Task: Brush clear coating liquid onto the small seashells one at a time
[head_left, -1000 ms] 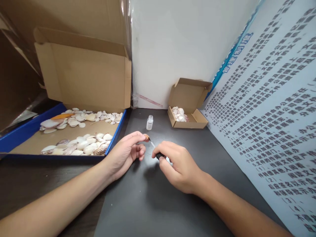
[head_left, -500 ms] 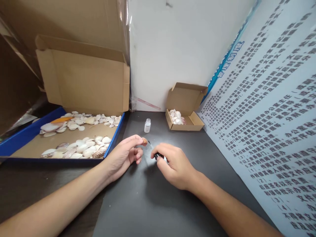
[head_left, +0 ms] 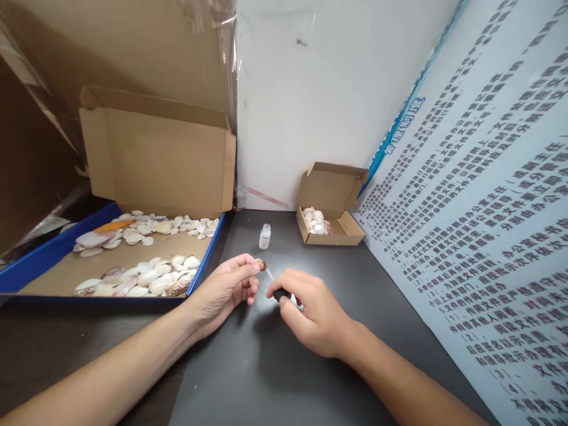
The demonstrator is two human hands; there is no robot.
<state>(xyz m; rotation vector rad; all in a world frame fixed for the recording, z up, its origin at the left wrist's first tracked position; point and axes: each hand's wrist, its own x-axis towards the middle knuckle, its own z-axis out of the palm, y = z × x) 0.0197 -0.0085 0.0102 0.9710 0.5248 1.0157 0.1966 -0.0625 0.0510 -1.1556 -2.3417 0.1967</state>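
Between the thumb and fingers of my left hand (head_left: 231, 281) is a small orange-brown seashell (head_left: 261, 264). My right hand (head_left: 313, 310) pinches the black cap (head_left: 281, 293) of a brush applicator. The applicator's pale stem (head_left: 270, 274) points up and left, and its tip meets the right edge of the shell, as far as I can see. Behind both hands, a small clear glass bottle (head_left: 265, 237) with a white label stands upright and uncapped on the dark table mat (head_left: 239, 378).
To the left lies a blue-edged cardboard box (head_left: 206, 251), lid raised, with rows of white shells (head_left: 153, 278) and an orange piece (head_left: 113, 225). A smaller open box (head_left: 350, 228) at the back right holds white shells (head_left: 315, 220). A printed sheet (head_left: 479, 236) leans along the right.
The brush tip has come from just right of the shell to its edge. The shell has turned to show a darker side. The whole scene sits slightly lower in view.
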